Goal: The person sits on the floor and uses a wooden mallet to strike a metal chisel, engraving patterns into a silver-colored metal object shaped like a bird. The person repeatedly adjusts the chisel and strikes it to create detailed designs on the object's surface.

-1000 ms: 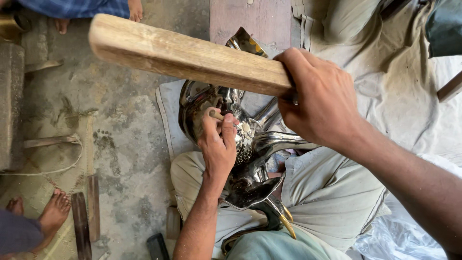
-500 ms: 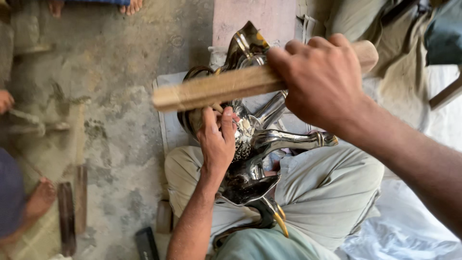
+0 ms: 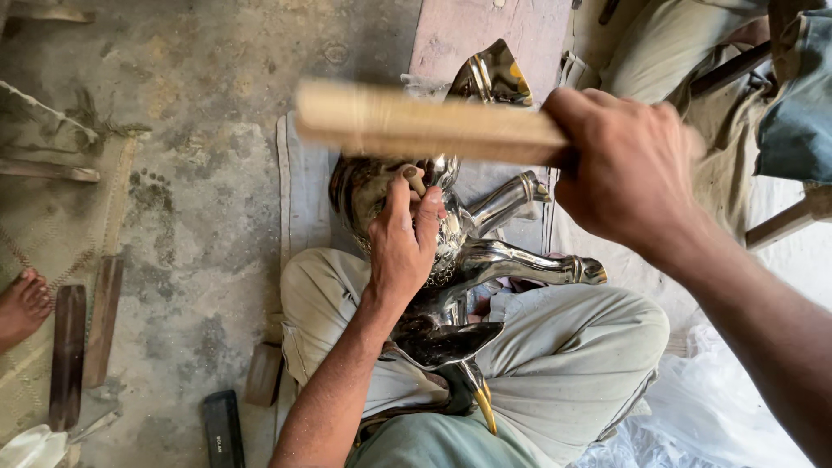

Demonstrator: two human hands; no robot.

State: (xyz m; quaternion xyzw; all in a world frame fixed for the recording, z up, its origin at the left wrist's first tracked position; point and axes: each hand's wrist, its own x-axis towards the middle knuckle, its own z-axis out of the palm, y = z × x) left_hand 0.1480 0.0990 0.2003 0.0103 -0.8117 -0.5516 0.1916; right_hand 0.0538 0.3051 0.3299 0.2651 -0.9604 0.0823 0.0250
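Head camera looks straight down at a person sitting cross-legged on a concrete floor [image 3: 199, 208], with a shiny silver metal animal figure [image 3: 468, 260] lying across the lap and resting partly on a grey cloth [image 3: 303, 191]. Its polished legs point out to the right, and a gold-tipped part pokes down near the person's waist. The left hand [image 3: 403, 247] lies on top of the figure, fingers curled and pinching a small peg-like tool [image 3: 416, 178] upright against the metal near the figure's rounded end. The right hand [image 3: 628, 169] is clenched in a full fist around one end of a flat wooden bat [image 3: 425, 121], which is held level above the left hand and the peg, not touching them; the bat looks blurred. On the floor to the left lie two dark wooden sticks [image 3: 82, 347] side by side, and a small black block [image 3: 224, 429] sits near the person's knee. Someone else's bare foot [image 3: 22, 303] shows at the left edge.
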